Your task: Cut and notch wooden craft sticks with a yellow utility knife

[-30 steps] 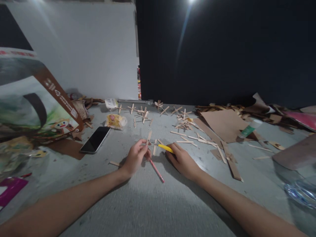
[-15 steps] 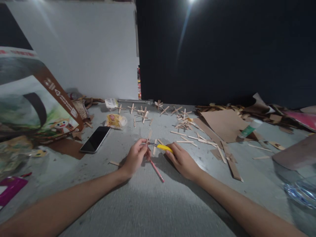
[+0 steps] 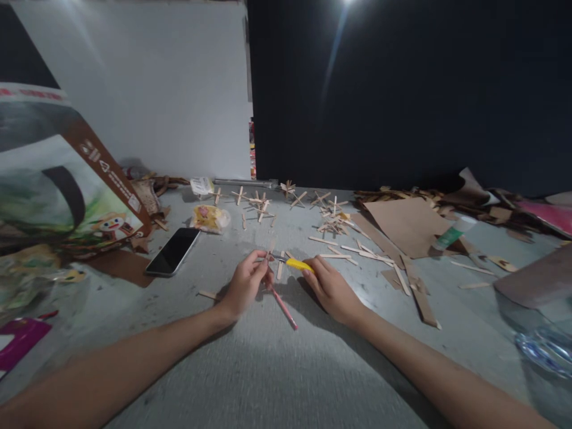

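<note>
My left hand (image 3: 245,285) is closed in a pinch on a short wooden stick (image 3: 269,249) held just above the grey table (image 3: 268,369). My right hand (image 3: 331,290) is closed round a yellow-handled cutter (image 3: 298,264) whose blade points left at the stick. A pink pencil (image 3: 282,305) lies on the table between the two hands. Another wooden stick (image 3: 280,270) lies just behind the pencil.
A black phone (image 3: 172,252) lies to the left beside a printed carton (image 3: 67,185). Many loose and crossed sticks (image 3: 333,223) are scattered at the back. Brown cardboard sheets (image 3: 404,226), a green-capped glue tube (image 3: 451,233) and a glass vessel (image 3: 543,348) are on the right.
The stick in my left hand has got shorter at its far end. Both hands stay in nearly the same place, with the cutter shifted slightly.
</note>
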`<action>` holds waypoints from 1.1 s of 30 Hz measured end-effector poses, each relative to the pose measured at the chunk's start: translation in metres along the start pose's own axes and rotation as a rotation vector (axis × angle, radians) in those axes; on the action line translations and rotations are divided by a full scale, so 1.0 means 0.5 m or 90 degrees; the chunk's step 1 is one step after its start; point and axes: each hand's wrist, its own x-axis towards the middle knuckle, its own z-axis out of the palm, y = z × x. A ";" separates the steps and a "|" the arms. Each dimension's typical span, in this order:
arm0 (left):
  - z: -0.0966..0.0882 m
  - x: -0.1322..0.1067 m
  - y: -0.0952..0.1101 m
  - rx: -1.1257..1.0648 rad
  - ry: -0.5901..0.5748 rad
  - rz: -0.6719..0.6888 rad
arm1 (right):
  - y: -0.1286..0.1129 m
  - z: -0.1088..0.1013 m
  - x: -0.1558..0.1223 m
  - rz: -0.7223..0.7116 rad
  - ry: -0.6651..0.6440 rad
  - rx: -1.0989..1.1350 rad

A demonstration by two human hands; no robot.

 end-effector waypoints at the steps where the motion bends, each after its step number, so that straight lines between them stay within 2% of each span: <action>1: 0.000 0.000 0.000 -0.001 0.000 0.003 | 0.000 0.000 0.000 0.000 -0.001 0.000; 33: -0.002 0.002 -0.006 -0.001 -0.005 0.010 | 0.001 0.002 0.002 -0.003 0.014 -0.014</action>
